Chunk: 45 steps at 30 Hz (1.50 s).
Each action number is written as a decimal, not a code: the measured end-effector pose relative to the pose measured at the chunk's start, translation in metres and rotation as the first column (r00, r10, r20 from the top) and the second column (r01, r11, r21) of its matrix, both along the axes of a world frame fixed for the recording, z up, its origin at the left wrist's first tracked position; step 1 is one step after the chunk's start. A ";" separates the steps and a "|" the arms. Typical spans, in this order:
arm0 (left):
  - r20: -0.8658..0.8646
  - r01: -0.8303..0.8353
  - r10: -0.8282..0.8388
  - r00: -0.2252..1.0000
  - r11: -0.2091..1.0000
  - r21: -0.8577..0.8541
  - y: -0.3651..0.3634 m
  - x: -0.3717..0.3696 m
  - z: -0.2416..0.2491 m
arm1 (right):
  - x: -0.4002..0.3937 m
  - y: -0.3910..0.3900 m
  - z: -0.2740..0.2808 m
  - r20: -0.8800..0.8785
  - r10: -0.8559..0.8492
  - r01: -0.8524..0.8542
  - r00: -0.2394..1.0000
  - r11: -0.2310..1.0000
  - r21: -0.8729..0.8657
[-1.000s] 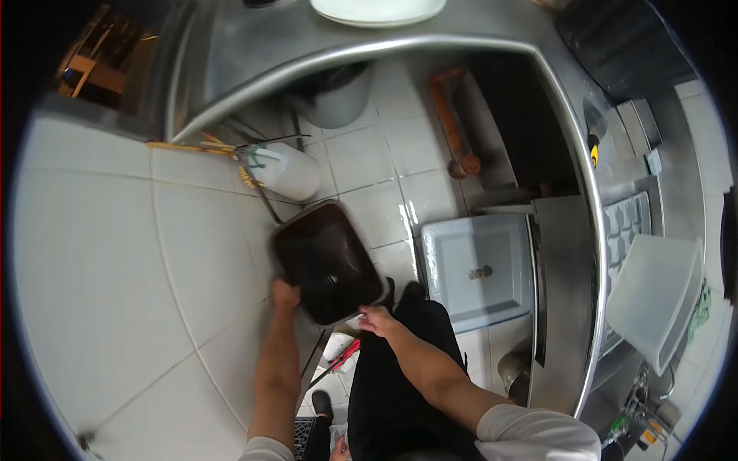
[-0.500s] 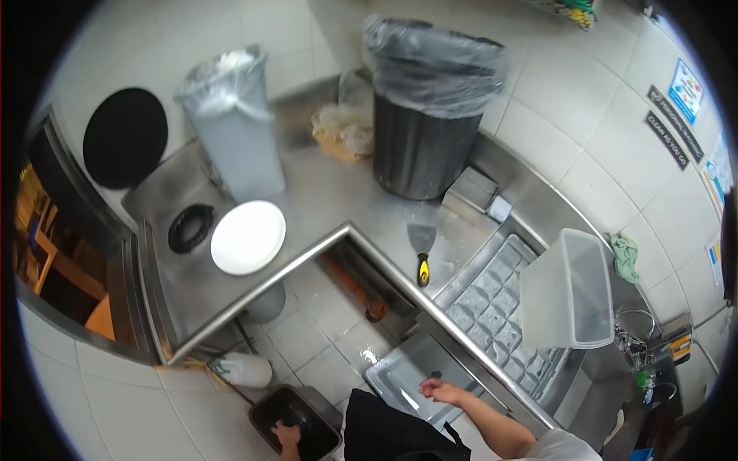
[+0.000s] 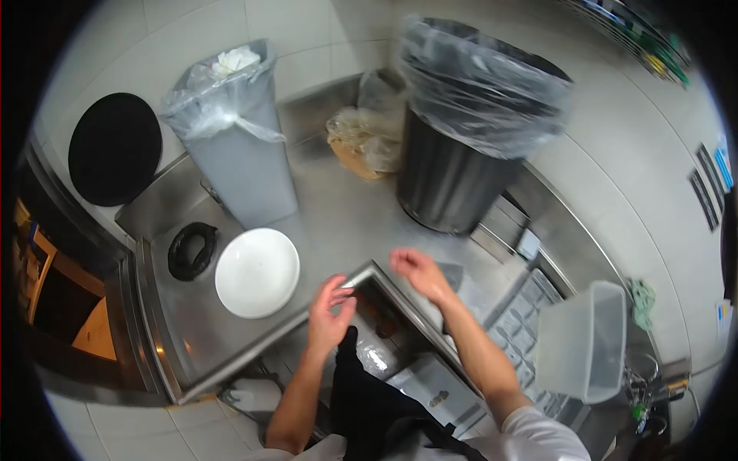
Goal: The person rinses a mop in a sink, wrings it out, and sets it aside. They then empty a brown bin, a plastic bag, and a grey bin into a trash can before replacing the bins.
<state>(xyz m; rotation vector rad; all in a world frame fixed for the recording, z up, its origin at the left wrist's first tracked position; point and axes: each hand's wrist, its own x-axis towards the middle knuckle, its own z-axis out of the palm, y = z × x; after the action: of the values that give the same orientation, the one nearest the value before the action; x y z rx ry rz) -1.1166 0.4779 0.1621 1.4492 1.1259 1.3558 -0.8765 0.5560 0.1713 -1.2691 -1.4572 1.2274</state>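
Observation:
My left hand [image 3: 330,313] is raised in front of the steel counter's front rail, with thumb and fingers apart and nothing in it. To its left, a white plate [image 3: 257,273] rests on the counter. Over the corner of the counter my right hand [image 3: 415,269] hangs with loosely bent fingers, and no object shows in it. Partly hidden behind my right forearm lies a scraper, its grey blade [image 3: 447,275] showing on the counter. A black ring-shaped item [image 3: 192,251] sits left of the plate.
A grey bin [image 3: 242,173] and a black bin [image 3: 453,177], both lined with clear bags, stand on the counter. Between them lies a crumpled plastic bag [image 3: 369,138]. At the right, a clear plastic tub [image 3: 580,342] stands on a grey rack [image 3: 515,326].
Both hands have risen from low down near the floor to the height of the counter's corner. The view has moved closer to the counter, and my right arm now covers most of the scraper.

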 end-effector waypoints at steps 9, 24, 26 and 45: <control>0.188 0.146 -0.108 0.976 0.969 -0.198 0.135 -0.039 -0.024 | -0.050 0.486 -0.049 0.162 -0.886 0.839 0.434 0.463 0.285; -0.001 -0.035 0.035 0.999 0.998 0.045 0.591 0.056 -0.017 | -0.172 0.461 0.166 -0.263 0.063 -0.001 0.963 0.973 0.231; -0.602 -0.336 0.450 0.660 0.893 0.300 0.685 0.060 -0.069 | -0.179 0.451 0.157 -0.059 0.050 -0.026 0.997 0.934 0.357; -0.190 0.000 0.011 0.982 0.999 0.054 0.577 -0.009 0.188 | -0.078 0.498 0.100 -0.561 -0.320 0.337 0.763 0.938 -0.078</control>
<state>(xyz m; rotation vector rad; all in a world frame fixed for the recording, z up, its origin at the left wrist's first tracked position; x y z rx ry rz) -1.1260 1.0551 0.3499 1.6436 1.2226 1.2811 -0.9542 1.0536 0.2717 -0.9647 -0.7718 1.1975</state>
